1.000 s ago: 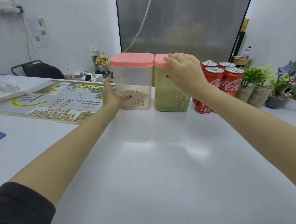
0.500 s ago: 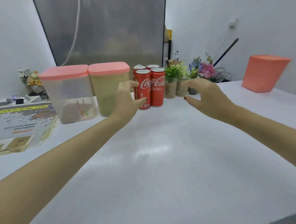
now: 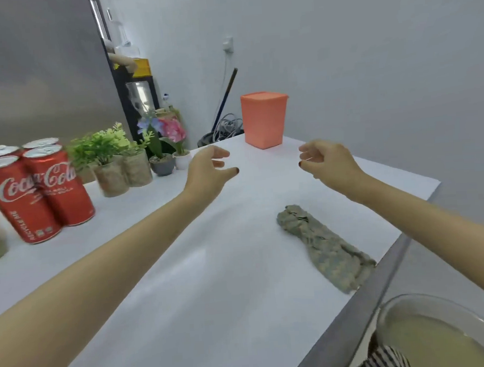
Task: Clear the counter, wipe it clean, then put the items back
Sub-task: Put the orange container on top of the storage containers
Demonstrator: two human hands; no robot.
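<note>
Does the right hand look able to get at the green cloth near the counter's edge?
Probably yes. The right hand holds nothing and hovers above the counter; the green cloth lies uncovered nearer the person, with nothing between them.

We see the white counter (image 3: 213, 284) with a rumpled grey-green cloth (image 3: 324, 246) lying flat on it, its near end reaching the counter's right edge. Along the back at the left we find four red Coca-Cola cans (image 3: 37, 190) standing upright in a tight cluster, two leafy green plants (image 3: 111, 151) in burlap-wrapped pots near them, and further along a grey pot (image 3: 163, 166) and a small white pot (image 3: 182, 159) holding blue and pink flowers. At the far end we note an orange container (image 3: 264, 119), wider at its top than its base, standing well apart from the rest.
</note>
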